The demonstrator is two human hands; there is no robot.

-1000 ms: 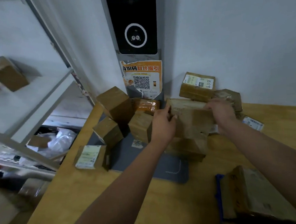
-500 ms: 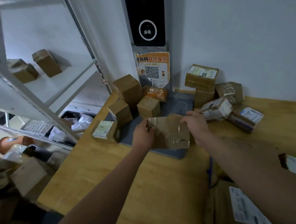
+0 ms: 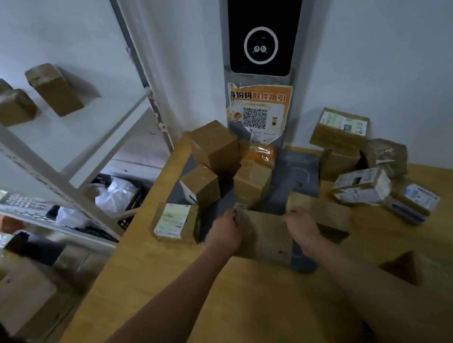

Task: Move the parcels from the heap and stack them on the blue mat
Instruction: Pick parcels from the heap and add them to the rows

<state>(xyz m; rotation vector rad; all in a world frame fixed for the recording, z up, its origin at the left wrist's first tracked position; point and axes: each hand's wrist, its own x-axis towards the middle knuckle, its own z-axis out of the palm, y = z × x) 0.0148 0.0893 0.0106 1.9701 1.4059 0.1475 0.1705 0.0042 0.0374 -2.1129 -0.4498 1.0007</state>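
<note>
My left hand [image 3: 224,231] and my right hand [image 3: 301,223] grip the two sides of a flat brown cardboard parcel [image 3: 269,238]. It hangs low over the near edge of a dark grey pad [image 3: 297,171] on the wooden table [image 3: 174,282]. The heap lies beyond it: brown boxes [image 3: 215,145], [image 3: 253,183], an orange packet [image 3: 259,153] and a white-labelled box [image 3: 174,223]. Another brown parcel [image 3: 330,212] lies just behind my right hand. No blue mat shows in this view.
More parcels sit at the back right against the wall: a labelled box [image 3: 338,131] and white-printed ones [image 3: 363,186], [image 3: 412,201]. A blurred brown parcel [image 3: 403,266] lies near right. A white metal shelf [image 3: 70,144] with boxes stands left of the table. A kiosk screen [image 3: 259,29] rises behind.
Both hands lifted the flat brown parcel out of the heap and drew it toward me, down to the near edge of the grey pad. My view tilted up and left.
</note>
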